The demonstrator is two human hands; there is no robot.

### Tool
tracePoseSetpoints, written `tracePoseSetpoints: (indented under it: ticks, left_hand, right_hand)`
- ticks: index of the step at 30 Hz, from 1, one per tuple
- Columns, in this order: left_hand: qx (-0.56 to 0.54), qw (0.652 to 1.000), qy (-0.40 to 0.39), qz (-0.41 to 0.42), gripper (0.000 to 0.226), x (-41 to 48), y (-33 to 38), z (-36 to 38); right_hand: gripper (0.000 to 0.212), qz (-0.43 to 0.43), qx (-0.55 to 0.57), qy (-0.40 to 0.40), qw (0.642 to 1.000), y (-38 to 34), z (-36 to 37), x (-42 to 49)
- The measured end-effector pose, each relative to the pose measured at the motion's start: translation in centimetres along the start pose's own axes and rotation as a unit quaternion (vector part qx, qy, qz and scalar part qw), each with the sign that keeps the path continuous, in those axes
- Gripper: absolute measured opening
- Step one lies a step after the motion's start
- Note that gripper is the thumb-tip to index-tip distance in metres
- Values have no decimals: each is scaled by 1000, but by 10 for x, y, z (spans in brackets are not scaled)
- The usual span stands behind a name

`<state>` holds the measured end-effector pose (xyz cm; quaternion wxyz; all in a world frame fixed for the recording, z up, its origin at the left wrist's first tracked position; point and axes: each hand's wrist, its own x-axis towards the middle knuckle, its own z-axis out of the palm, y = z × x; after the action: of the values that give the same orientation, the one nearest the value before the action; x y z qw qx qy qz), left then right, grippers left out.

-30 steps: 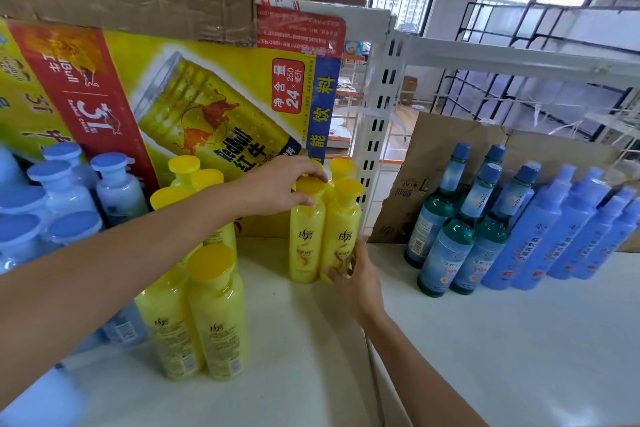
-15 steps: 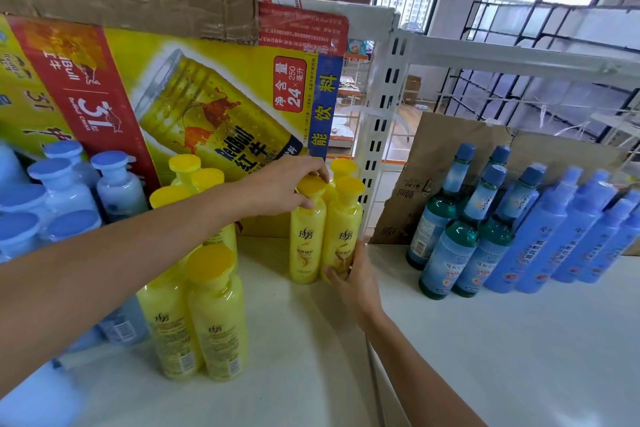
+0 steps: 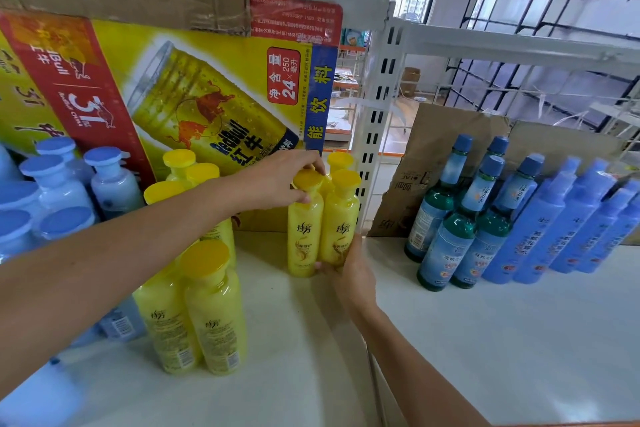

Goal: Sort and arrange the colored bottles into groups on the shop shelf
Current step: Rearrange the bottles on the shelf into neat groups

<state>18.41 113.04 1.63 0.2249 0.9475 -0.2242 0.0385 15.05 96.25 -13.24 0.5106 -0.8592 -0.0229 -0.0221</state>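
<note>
Nothing moved: left hand [image 3: 277,180], right hand [image 3: 353,274] each grip one of three yellow bottles [image 3: 304,236].

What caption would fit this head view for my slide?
Left hand on the cap, right hand at the base of yellow bottles by the shelf post; green bottles stand nearby.

bare forearms, bare hands: left hand [image 3: 277,182], right hand [image 3: 355,274].
</note>
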Motion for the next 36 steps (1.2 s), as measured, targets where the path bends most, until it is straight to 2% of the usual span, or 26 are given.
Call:
tracePoseSetpoints:
  ticks: [9, 18, 21, 22, 24, 26, 33, 36]
  left_hand:
    - [23, 1000, 13, -4, 41, -2, 0, 2]
    - [14, 1000, -13, -7, 56, -5, 1, -6]
    - [20, 1000, -19, -8, 57, -7, 5, -10]
    - [26, 999, -26, -6, 57, -8, 5, -12]
    - [36, 998, -42, -6, 57, -11, 6, -15]
    - [24, 998, -50, -16, 57, -14, 4, -19]
    - [0, 1000, -13, -16, 48, -30, 7, -46]
    - [-14, 1000, 6, -21, 44, -46, 5, -59]
  right_hand:
    - [64, -6, -46, 27, 999, -1, 6, -2]
    - [72, -33, -45, -32, 998, 1, -4, -5]
    - [41, -78, -78, -17, 994, 8, -10, -6]
    - [43, -87, -75, -26, 993, 5, -14, -9]
    - [69, -80, -59, -63, 993, -2, -21, -13]
    - [79, -79, -71, -67, 992, -9, -29, -16]
    - [80, -119, -214, -35, 969, -36, -58, -26]
    - [72, -150, -264, -20, 953, -52, -63, -35]
